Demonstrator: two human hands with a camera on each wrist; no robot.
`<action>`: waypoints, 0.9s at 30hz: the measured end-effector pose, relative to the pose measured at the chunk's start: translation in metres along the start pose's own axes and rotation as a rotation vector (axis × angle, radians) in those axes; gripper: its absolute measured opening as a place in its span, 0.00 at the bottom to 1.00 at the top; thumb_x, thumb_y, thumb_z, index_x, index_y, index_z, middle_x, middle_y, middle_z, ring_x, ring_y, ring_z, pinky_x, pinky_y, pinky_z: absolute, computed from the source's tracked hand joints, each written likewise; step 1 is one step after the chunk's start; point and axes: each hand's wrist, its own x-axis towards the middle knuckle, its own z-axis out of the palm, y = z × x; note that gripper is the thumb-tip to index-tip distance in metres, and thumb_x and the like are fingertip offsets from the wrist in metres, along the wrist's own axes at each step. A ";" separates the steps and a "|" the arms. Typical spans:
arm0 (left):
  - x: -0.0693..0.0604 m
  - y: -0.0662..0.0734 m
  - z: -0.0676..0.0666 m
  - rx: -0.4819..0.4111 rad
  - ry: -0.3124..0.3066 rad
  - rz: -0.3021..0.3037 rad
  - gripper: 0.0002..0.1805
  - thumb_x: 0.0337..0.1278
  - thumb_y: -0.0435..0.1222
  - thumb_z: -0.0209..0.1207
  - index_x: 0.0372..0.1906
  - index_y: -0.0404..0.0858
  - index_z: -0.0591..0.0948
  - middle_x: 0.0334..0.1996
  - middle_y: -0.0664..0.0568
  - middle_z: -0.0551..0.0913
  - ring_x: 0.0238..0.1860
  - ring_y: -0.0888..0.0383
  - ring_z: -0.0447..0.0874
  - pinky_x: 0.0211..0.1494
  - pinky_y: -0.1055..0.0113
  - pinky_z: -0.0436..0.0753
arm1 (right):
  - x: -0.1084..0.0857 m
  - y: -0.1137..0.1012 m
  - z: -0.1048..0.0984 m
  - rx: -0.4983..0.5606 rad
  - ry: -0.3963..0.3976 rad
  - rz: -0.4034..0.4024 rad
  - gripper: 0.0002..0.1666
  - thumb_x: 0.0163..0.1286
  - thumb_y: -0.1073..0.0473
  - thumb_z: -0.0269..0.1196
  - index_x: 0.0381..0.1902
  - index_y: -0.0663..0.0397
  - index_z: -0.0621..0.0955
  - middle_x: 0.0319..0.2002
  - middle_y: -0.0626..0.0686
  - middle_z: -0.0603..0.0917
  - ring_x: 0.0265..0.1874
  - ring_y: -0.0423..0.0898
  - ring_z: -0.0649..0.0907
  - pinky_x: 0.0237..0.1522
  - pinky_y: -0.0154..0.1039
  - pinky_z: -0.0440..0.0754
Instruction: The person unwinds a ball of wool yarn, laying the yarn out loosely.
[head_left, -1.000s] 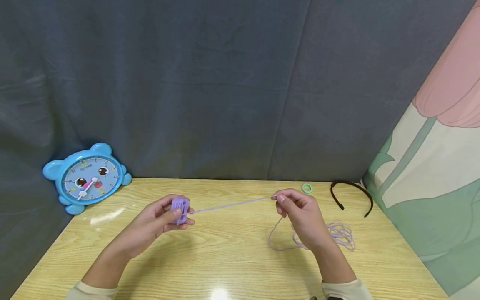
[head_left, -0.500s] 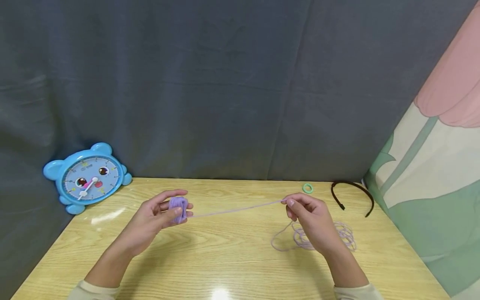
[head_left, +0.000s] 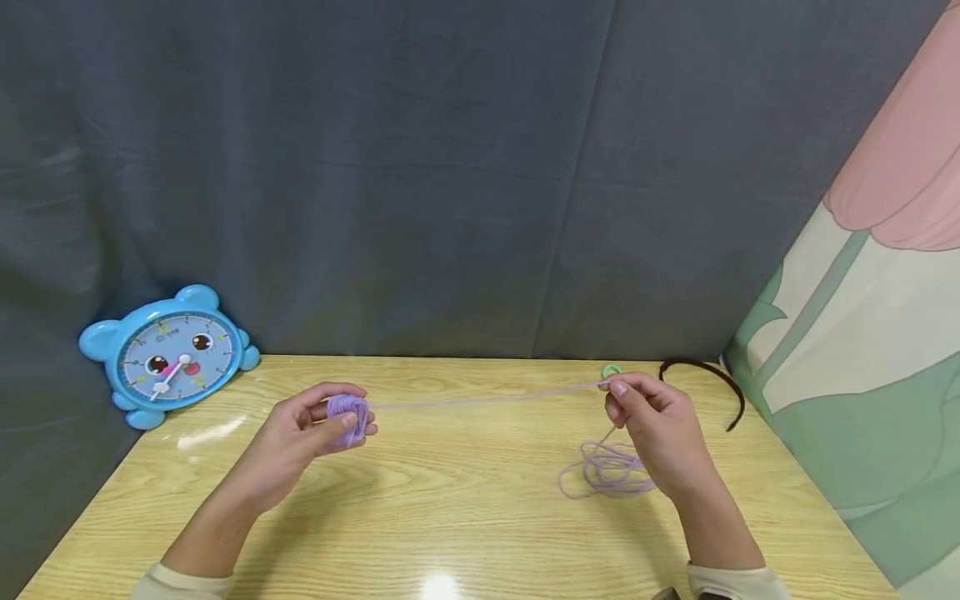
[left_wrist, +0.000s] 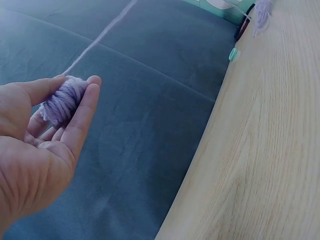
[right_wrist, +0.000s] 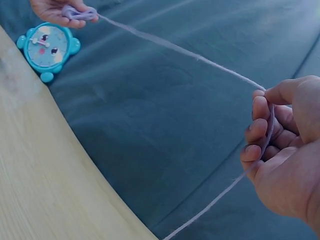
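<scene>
A small bundle of wound purple yarn is gripped between the thumb and fingers of my left hand. From it a strand stretches across to my right hand, which pinches it between thumb and index finger. The right wrist view shows the strand running on through the curled fingers of my right hand and down. Loose loops of yarn lie on the table beneath my right hand, partly hidden by it. In the left wrist view the bundle has several wraps.
A blue animal-shaped clock stands at the table's back left. Behind my right hand are a green ring, partly covered, and a black headband. A dark curtain hangs along the back edge; a flower-patterned cloth is at the right.
My right hand has moved right, lengthening the strand between the hands. My left hand, still gripping the bundle, has shifted slightly left. The loose loops show more to the left of my right wrist.
</scene>
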 end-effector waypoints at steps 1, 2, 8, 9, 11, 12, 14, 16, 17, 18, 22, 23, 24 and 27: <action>0.000 0.000 0.000 0.000 0.003 -0.001 0.16 0.73 0.33 0.59 0.61 0.37 0.77 0.48 0.53 0.89 0.49 0.55 0.92 0.52 0.62 0.89 | 0.000 0.000 -0.001 0.004 0.011 -0.004 0.16 0.80 0.69 0.53 0.42 0.54 0.87 0.34 0.44 0.83 0.30 0.38 0.77 0.37 0.30 0.78; 0.000 0.000 0.000 0.000 0.006 -0.003 0.16 0.73 0.33 0.60 0.61 0.37 0.77 0.48 0.53 0.89 0.49 0.55 0.92 0.52 0.62 0.89 | 0.001 -0.001 -0.003 0.006 0.022 -0.004 0.16 0.80 0.69 0.53 0.42 0.55 0.87 0.34 0.44 0.83 0.30 0.38 0.77 0.37 0.30 0.78; -0.001 0.001 -0.001 0.004 0.018 -0.011 0.16 0.73 0.33 0.60 0.61 0.36 0.76 0.47 0.52 0.88 0.49 0.55 0.92 0.52 0.63 0.89 | 0.002 -0.002 -0.010 0.023 0.077 0.003 0.15 0.80 0.69 0.54 0.40 0.56 0.87 0.30 0.45 0.82 0.29 0.39 0.76 0.35 0.31 0.77; -0.001 0.002 -0.001 0.005 0.019 -0.012 0.16 0.73 0.33 0.59 0.61 0.37 0.76 0.47 0.52 0.88 0.48 0.55 0.92 0.52 0.63 0.89 | 0.002 -0.002 -0.011 0.027 0.083 0.001 0.15 0.80 0.69 0.54 0.40 0.56 0.87 0.29 0.45 0.82 0.29 0.39 0.76 0.35 0.31 0.76; -0.001 0.002 -0.001 0.005 0.024 -0.015 0.16 0.73 0.33 0.59 0.61 0.37 0.76 0.47 0.53 0.87 0.48 0.55 0.92 0.52 0.63 0.89 | 0.002 -0.004 -0.014 0.038 0.097 -0.002 0.15 0.79 0.70 0.54 0.40 0.56 0.87 0.28 0.46 0.81 0.29 0.40 0.76 0.35 0.32 0.76; -0.001 0.002 -0.001 0.007 0.025 -0.015 0.16 0.74 0.33 0.59 0.62 0.37 0.76 0.47 0.53 0.87 0.48 0.55 0.92 0.53 0.63 0.89 | 0.002 -0.004 -0.015 0.044 0.101 -0.005 0.15 0.80 0.70 0.53 0.40 0.57 0.87 0.28 0.46 0.81 0.29 0.40 0.76 0.36 0.32 0.76; -0.001 0.003 -0.001 0.013 0.032 -0.018 0.17 0.73 0.33 0.59 0.62 0.36 0.76 0.47 0.54 0.88 0.48 0.56 0.92 0.53 0.64 0.89 | 0.003 -0.005 -0.019 0.060 0.110 -0.014 0.16 0.80 0.70 0.53 0.40 0.58 0.87 0.28 0.46 0.81 0.29 0.40 0.76 0.36 0.32 0.75; -0.001 0.003 -0.001 0.017 0.035 -0.020 0.18 0.73 0.33 0.60 0.63 0.34 0.75 0.46 0.54 0.88 0.48 0.56 0.92 0.53 0.64 0.89 | 0.003 -0.007 -0.022 0.084 0.119 -0.028 0.16 0.80 0.71 0.52 0.40 0.59 0.87 0.28 0.47 0.80 0.29 0.40 0.75 0.36 0.32 0.75; -0.001 0.003 -0.002 0.019 0.035 -0.020 0.19 0.73 0.33 0.60 0.63 0.33 0.75 0.46 0.54 0.88 0.48 0.56 0.92 0.53 0.64 0.89 | 0.003 -0.008 -0.023 0.092 0.122 -0.035 0.16 0.80 0.71 0.52 0.40 0.59 0.86 0.27 0.47 0.80 0.28 0.41 0.75 0.35 0.33 0.75; -0.001 0.003 -0.002 0.021 0.035 -0.019 0.19 0.73 0.33 0.60 0.63 0.32 0.74 0.46 0.54 0.89 0.48 0.56 0.92 0.53 0.65 0.89 | 0.003 -0.008 -0.025 0.103 0.126 -0.044 0.16 0.80 0.72 0.51 0.40 0.60 0.86 0.27 0.48 0.80 0.28 0.41 0.75 0.35 0.33 0.74; -0.001 0.003 -0.002 0.025 0.033 -0.019 0.22 0.73 0.33 0.60 0.65 0.28 0.71 0.46 0.55 0.89 0.48 0.56 0.92 0.52 0.65 0.89 | 0.003 -0.010 -0.031 0.140 0.130 -0.094 0.18 0.79 0.74 0.50 0.40 0.63 0.86 0.26 0.49 0.81 0.27 0.43 0.74 0.33 0.34 0.72; -0.001 0.003 -0.003 0.027 0.033 -0.018 0.22 0.73 0.33 0.60 0.65 0.28 0.71 0.46 0.55 0.89 0.47 0.56 0.92 0.52 0.65 0.89 | 0.003 -0.010 -0.032 0.149 0.127 -0.106 0.18 0.79 0.74 0.49 0.40 0.63 0.86 0.26 0.49 0.81 0.27 0.43 0.74 0.33 0.35 0.72; -0.001 0.003 -0.003 0.028 0.035 -0.017 0.22 0.73 0.33 0.60 0.64 0.28 0.72 0.46 0.55 0.89 0.47 0.56 0.92 0.52 0.65 0.89 | 0.003 -0.011 -0.033 0.163 0.123 -0.119 0.18 0.79 0.75 0.49 0.40 0.64 0.86 0.26 0.50 0.81 0.27 0.43 0.74 0.33 0.35 0.72; -0.001 0.002 -0.003 0.031 0.038 -0.017 0.19 0.73 0.33 0.60 0.63 0.31 0.74 0.45 0.55 0.89 0.47 0.57 0.92 0.52 0.65 0.89 | 0.004 -0.012 -0.038 0.208 0.117 -0.147 0.18 0.79 0.76 0.48 0.41 0.67 0.85 0.26 0.51 0.82 0.27 0.43 0.75 0.33 0.34 0.73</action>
